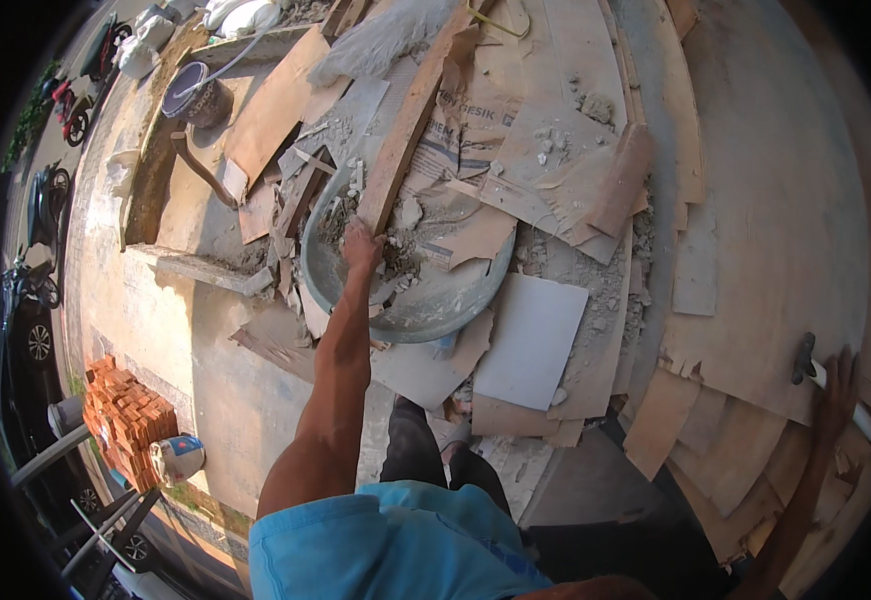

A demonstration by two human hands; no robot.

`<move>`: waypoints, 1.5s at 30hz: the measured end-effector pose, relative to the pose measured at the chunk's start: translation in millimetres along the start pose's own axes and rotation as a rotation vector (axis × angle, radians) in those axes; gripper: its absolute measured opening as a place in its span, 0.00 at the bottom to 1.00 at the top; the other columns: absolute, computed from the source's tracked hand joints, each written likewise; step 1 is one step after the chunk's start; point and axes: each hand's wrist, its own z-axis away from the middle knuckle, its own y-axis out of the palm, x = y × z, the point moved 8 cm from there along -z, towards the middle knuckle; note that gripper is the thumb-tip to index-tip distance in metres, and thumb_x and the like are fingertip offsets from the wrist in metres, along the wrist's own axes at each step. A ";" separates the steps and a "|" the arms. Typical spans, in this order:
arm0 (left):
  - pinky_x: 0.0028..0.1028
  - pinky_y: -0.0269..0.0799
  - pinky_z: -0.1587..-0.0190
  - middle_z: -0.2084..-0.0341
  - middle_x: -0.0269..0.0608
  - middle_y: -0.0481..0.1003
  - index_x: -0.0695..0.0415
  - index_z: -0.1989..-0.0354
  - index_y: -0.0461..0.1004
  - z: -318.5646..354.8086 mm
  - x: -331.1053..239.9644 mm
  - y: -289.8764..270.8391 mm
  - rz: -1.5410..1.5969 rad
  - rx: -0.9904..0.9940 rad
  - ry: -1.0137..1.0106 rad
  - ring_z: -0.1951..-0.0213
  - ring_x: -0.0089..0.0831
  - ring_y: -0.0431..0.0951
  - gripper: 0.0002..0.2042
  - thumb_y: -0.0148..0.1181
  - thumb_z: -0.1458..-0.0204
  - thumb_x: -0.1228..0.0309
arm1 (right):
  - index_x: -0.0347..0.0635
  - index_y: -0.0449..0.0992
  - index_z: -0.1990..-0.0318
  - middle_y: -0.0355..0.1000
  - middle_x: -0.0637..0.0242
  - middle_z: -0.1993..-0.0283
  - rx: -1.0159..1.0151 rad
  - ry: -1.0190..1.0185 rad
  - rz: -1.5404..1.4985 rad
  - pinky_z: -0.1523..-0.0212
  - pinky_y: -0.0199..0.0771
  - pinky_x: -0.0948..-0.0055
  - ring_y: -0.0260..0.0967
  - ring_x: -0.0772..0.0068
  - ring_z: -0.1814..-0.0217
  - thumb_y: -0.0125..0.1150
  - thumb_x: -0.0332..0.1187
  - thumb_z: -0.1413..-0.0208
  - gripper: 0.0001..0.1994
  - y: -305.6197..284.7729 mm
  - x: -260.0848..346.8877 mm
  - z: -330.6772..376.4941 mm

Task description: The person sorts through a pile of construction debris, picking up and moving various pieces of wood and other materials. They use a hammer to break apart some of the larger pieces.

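Note:
A long wooden plank (410,140) slants up and away from a round grey-green tub (440,328). My left hand (361,245) is closed around the plank's near end, over the tub's left side. Rubble, torn cardboard and broken chunks lie inside the tub. Far to the right, my right hand (834,393) lies across the white handle of a hammer-like tool (805,358) with a dark head; its fingers appear wrapped over the handle. A white board (529,340) rests beside the tub, just in front of my legs.
Flattened cardboard (555,160) strewn with debris covers the ground ahead. A dark bucket (197,95) stands at the far left, near a curved wooden handle (203,170). Stacked orange bricks (125,420) and a sack (177,460) sit at left. Large panels (755,200) stand at right.

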 end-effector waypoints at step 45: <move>0.36 0.73 0.64 0.63 0.43 0.73 0.56 0.42 0.67 325.5 -135.8 -463.0 -0.378 -0.632 0.794 0.65 0.42 0.77 0.33 0.70 0.60 0.63 | 0.38 0.71 0.61 0.64 0.54 0.45 -0.179 0.028 -0.133 0.44 0.67 0.53 0.59 0.44 0.36 0.52 0.20 0.52 0.10 -30.7 4.3 0.8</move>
